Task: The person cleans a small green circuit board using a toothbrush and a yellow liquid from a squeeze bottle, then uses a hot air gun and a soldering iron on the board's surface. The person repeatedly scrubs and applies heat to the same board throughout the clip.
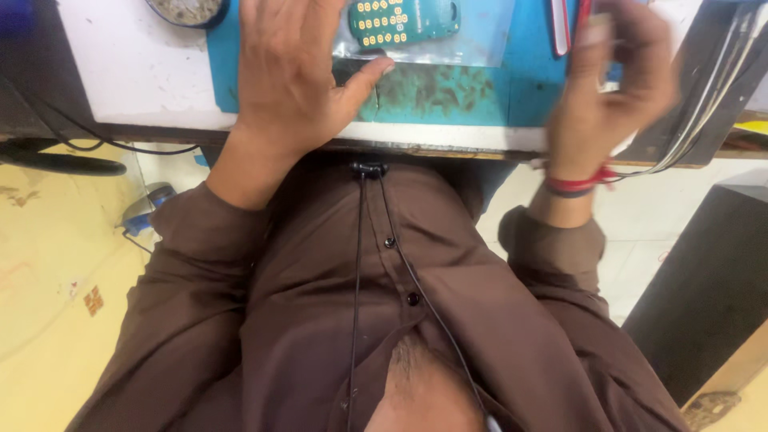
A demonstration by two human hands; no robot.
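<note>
While the left hand (292, 76) lies spread and flat, palm down on the blue mat (480, 92), its thumb reaches out toward a clear bag (448, 44) holding a teal keypad (404, 20). The keypad sits at the far edge of the mat, just beyond the thumb — its long axis runs nearly side to side, tilted slightly, the rounded end pointing right. The right hand (612, 84) is raised on edge with fingers curled inward; it seems to pinch a small blurred thing at the fingertips, though I cannot tell what. A red band (578, 184) circles that wrist. Just left of the right hand lies a red-and-white tool (562, 24) — upright in view, pointing away. The mat rests on a white tabletop (136, 72).
</note>
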